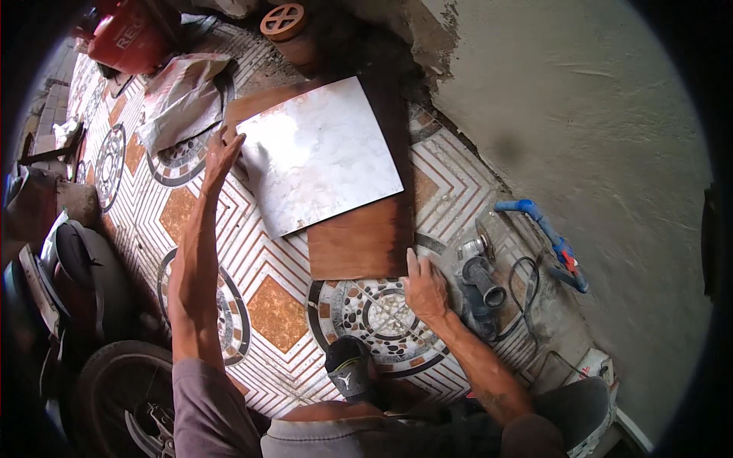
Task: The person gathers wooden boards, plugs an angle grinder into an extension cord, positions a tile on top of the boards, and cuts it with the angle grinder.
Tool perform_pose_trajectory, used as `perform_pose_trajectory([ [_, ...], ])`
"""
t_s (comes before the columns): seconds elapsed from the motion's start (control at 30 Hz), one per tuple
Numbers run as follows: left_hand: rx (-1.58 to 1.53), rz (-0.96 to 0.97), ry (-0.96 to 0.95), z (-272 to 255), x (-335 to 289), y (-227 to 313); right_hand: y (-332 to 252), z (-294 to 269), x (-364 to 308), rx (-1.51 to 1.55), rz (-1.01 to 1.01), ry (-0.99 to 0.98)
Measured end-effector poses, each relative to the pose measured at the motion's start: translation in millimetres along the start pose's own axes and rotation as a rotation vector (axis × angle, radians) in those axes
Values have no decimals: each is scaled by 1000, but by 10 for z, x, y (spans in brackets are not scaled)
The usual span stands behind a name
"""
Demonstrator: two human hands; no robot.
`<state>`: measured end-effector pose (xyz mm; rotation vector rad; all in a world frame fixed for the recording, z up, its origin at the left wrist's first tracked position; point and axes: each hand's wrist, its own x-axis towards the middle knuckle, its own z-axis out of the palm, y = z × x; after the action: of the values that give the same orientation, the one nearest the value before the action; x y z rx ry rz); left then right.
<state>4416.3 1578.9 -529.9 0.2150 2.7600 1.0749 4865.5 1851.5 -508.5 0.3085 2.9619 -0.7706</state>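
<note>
A glossy white marbled tile [321, 156] lies askew over a reddish-brown board [359, 240]. My left hand [221, 155] has its fingers bent around the tile's left corner, right where the board's edge shows beneath; part of the grip is hidden. At the board's near right corner rests my right hand [424, 288], fingers stretched forward and touching its edge, with nothing held. Just right of that hand, a dusty angle grinder [481, 286] with a cord lies on the floor.
A bent blue pipe [538, 221] runs beside the grey wall [595, 137]. Far off stand an orange-capped pipe [294, 42], a crumpled sack [183, 99] and a red container [130, 42]. A wheel [122, 397] is at lower left. Patterned tiles [279, 313] cover the floor.
</note>
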Motion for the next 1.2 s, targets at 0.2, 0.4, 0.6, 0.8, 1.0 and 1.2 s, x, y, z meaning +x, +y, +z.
perform_pose_trajectory([
  [0.2,-28,11,-46,42,-89,-18,47,24,-19,-19,78,31],
  [0.4,86,33,-20,18,-243,67,53,46,-49,-163,-50,94],
  [0.6,-53,6,-82,-147,-280,-50,-131,107,-220,-54,-97,-24],
  [0.8,-159,-2,-133,-174,-352,-112,-104,86,-252,-81,-52,-44],
  [1.0,-218,42,-116,-38,-26,142,16,-65,252,-66,-15,27],
  [1.2,-99,-20,-170,-40,-30,161,-108,-18,288,-40,102,-46],
])
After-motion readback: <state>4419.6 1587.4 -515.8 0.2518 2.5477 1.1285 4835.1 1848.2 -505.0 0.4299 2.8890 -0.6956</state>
